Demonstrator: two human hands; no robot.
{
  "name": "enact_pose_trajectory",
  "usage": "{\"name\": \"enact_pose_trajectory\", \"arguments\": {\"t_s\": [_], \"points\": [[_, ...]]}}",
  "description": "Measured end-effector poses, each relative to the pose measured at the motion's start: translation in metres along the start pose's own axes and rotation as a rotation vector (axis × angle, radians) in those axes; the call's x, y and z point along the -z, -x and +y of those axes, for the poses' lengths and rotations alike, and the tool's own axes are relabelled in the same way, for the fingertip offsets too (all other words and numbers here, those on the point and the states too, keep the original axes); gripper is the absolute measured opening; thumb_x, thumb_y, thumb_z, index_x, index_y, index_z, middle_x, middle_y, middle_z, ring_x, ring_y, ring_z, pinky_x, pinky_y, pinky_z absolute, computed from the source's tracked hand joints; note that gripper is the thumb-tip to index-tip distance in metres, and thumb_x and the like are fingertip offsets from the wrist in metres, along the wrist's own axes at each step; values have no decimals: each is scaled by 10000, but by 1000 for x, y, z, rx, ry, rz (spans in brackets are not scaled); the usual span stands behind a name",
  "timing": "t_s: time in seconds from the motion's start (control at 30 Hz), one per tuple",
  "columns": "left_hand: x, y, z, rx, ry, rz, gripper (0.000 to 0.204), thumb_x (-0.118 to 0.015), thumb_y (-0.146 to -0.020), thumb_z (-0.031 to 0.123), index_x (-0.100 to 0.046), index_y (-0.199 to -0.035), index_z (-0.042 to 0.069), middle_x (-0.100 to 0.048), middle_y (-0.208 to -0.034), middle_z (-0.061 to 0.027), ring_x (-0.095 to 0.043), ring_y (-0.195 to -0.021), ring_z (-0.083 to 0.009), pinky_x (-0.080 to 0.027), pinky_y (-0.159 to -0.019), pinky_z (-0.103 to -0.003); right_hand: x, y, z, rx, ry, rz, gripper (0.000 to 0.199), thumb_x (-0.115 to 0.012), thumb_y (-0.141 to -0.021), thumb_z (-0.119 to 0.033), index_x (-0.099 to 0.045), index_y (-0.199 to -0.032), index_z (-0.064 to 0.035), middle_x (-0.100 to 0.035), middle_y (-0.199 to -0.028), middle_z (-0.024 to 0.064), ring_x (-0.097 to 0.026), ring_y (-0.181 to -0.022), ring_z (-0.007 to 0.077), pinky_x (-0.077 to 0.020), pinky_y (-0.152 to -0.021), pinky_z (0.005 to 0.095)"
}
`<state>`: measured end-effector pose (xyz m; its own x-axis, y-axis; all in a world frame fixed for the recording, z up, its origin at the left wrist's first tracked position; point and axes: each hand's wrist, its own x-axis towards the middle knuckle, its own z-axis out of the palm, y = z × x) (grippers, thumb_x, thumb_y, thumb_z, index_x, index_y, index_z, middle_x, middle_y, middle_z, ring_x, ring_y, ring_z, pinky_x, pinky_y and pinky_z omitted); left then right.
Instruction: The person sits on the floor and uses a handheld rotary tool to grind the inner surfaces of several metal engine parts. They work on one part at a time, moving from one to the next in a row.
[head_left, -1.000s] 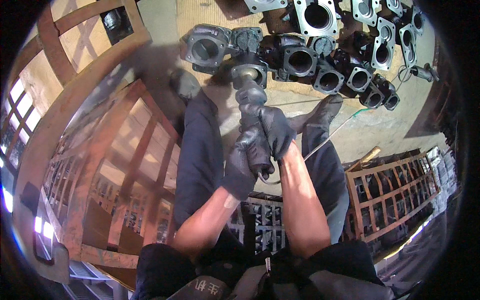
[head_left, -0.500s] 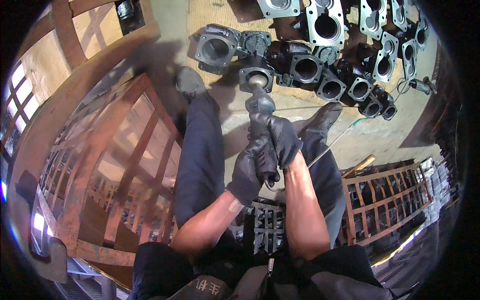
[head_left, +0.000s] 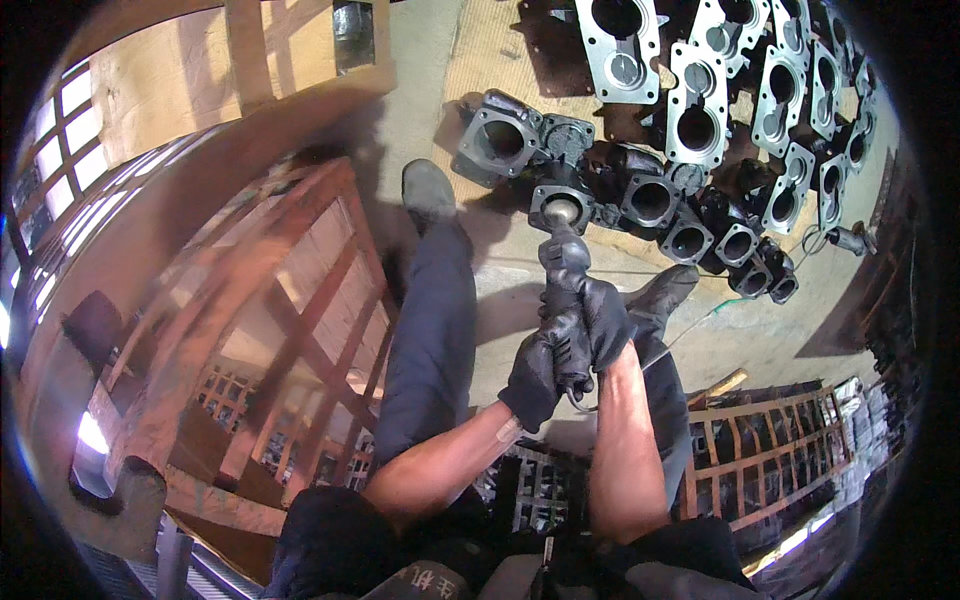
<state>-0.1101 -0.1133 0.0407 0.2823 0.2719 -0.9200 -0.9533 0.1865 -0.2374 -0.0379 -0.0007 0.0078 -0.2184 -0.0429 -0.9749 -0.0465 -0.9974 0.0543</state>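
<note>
My left hand point(head_left: 533, 376), in a black glove, wraps the rear body of a dark handheld die grinder point(head_left: 566, 256). Higher up the same tool, my gloved right hand point(head_left: 606, 318) closes round it from the right. The grinder points away from me, and its rounded, dull metal tip sits at the round opening of a black metal casting point(head_left: 583, 208) with a square, bolt-holed flange. Whether the tip touches the inner wall cannot be made out. A cord hangs from the tool's rear end, below my hands.
More castings point(head_left: 697, 130) with bright machined faces stand in rows on corrugated cardboard point(head_left: 487, 62), ahead and right. Another corded tool point(head_left: 850, 240) lies far right. A thin rod with a green end point(head_left: 718, 309) crosses near my right leg. Rusty metal crates point(head_left: 330, 260) flank me.
The whole view has shifted, so castings, legs and hands appear farther right and lower. Both hands keep their hold on the grinder, and its tip stays at the same casting's opening.
</note>
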Motion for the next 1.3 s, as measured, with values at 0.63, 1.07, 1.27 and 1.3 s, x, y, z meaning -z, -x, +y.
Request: {"name": "enact_pose_trajectory", "arguments": {"t_s": [0.63, 1.07, 1.27, 1.3], "points": [[-42, 13, 80, -183, -76, -41, 347, -476, -1009, 301, -586, -1141, 0, -668, -862, -97, -655, -606, -210, -580, -503, -347, -89, -23, -52, 73, 203, -60, 239, -720, -823, -178, -648, -967, -2, -614, -769, 70, -603, -617, 185, -524, -584, 314], [-51, -1, 100, -220, -93, -49, 355, -468, -1005, 313, -583, -1187, 31, -687, -931, -87, -651, -628, -189, -567, -514, -336, -93, -51, -57, 60, 378, -52, 179, -694, -873, -154, -711, -958, 3, -618, -759, 23, -561, -636, 117, -470, -575, 276], [-82, -6, 115, -430, -192, 18, 329, -455, -1008, 275, -576, -1198, 34, -684, -970, -78, -665, -709, -170, -577, -552, -317, -44, -133, -21, 778, 1099, -64, 258, -694, -866, -214, -707, -964, 24, -617, -766, 28, -557, -651, 121, -473, -591, 279], [-84, -9, 116, -448, -192, 44, 327, -454, -1010, 266, -572, -1205, 32, -685, -982, -77, -669, -731, -168, -579, -558, -316, -56, -123, -29, 777, 1122, -44, 268, -697, -861, -225, -706, -959, 25, -614, -764, 29, -554, -649, 123, -472, -592, 281]]}}
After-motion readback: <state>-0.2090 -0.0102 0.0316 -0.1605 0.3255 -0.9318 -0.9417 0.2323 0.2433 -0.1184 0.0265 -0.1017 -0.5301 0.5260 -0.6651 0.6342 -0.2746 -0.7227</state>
